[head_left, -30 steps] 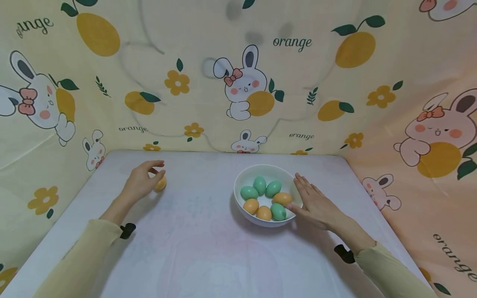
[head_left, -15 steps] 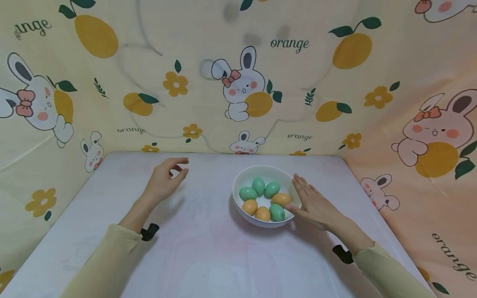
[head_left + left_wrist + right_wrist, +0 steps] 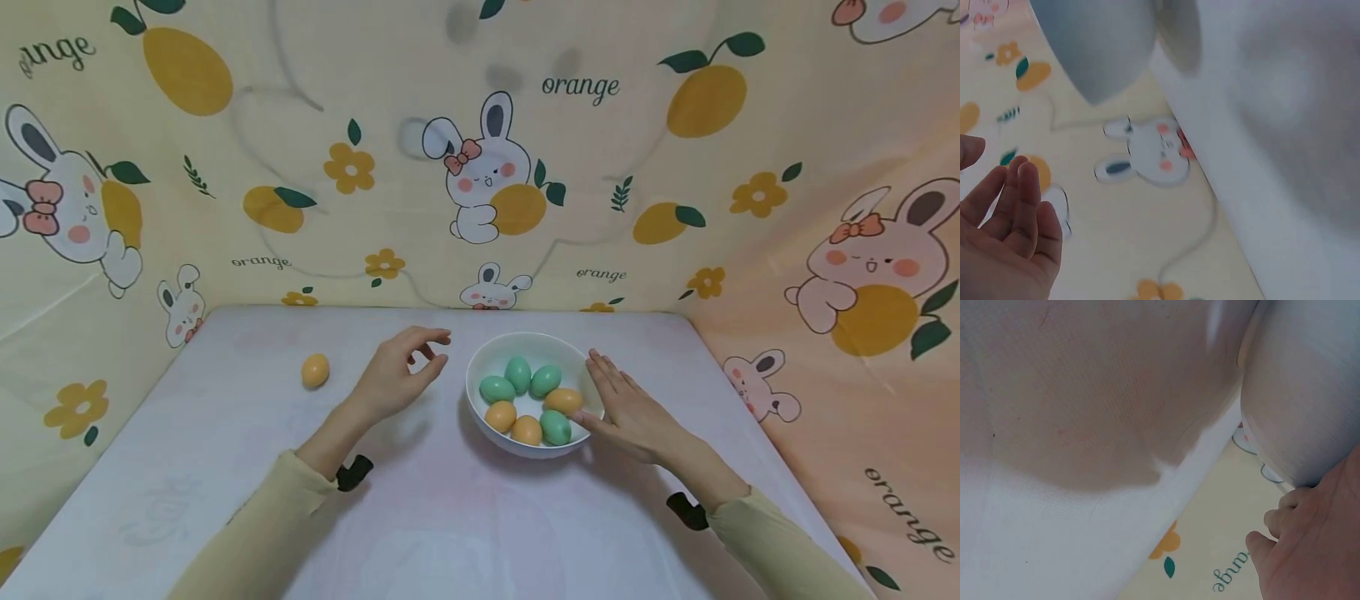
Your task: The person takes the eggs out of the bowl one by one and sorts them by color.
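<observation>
A white bowl [image 3: 491, 427] stands right of the table's middle, holding several green eggs [image 3: 517, 375] and three orange eggs [image 3: 501, 416]. My right hand [image 3: 633, 408] rests against the bowl's right side with its fingers straight; the right wrist view shows this hand [image 3: 1313, 534] touching the bowl's outer wall [image 3: 1304, 387]. Left of the bowl, my left hand [image 3: 397, 372] hovers over the table, holding nothing, its fingers loosely bent and the thumb apart. A lone orange egg [image 3: 315, 371] lies on the table farther left. In the left wrist view the left hand [image 3: 1010, 231] has nothing in its grasp.
The white table [image 3: 420, 517] meets a printed cloth backdrop [image 3: 375, 108] along its back and sides. A dark wrist strap piece [image 3: 354, 472] hangs at the left cuff, another strap piece [image 3: 686, 511] at the right cuff.
My left hand has moved right, away from the lone orange egg and towards the bowl; that egg stays on the table. The right hand keeps its place at the bowl.
</observation>
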Tool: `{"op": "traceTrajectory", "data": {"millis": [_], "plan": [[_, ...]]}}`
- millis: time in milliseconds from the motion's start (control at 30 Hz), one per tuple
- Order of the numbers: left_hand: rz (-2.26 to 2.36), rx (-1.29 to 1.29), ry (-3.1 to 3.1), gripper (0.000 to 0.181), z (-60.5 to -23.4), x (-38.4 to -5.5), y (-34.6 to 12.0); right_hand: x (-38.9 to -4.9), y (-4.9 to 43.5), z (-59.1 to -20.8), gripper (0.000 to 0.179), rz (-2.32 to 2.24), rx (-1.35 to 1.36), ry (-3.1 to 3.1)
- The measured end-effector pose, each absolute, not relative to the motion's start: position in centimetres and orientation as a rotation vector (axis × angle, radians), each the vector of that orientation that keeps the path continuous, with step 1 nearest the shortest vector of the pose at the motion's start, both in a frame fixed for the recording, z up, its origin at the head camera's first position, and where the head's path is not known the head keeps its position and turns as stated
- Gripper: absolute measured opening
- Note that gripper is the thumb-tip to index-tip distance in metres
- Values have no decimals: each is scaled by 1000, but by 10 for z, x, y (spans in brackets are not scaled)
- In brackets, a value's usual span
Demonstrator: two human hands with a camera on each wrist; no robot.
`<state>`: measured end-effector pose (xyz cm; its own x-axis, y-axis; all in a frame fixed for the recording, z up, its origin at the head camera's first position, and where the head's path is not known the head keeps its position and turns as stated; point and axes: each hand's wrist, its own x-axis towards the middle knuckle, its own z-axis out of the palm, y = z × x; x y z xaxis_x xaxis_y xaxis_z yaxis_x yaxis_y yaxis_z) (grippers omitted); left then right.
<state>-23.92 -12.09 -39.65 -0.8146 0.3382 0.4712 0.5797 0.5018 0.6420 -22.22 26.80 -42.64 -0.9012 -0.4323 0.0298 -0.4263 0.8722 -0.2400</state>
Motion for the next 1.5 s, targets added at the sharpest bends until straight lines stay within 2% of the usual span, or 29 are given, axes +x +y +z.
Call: {"op": "traceTrajectory", "data": {"millis": [367,800,1233,1500], "plan": [[-1058,-1145,-2592,35,-394,-239,-68,-224,268,-426,98,-375,-684,3012],[-539,-1531,-2946,33,-384,-264,-43,-225,266,-424,97,-375,-699,3014],[-332,-1657,-3097,37,-383,-278,-25,-224,267,-427,96,-382,-719,3024],[-295,-1609,-3178,38,-386,-283,-19,-222,269,-426,95,-395,-726,3024]]}}
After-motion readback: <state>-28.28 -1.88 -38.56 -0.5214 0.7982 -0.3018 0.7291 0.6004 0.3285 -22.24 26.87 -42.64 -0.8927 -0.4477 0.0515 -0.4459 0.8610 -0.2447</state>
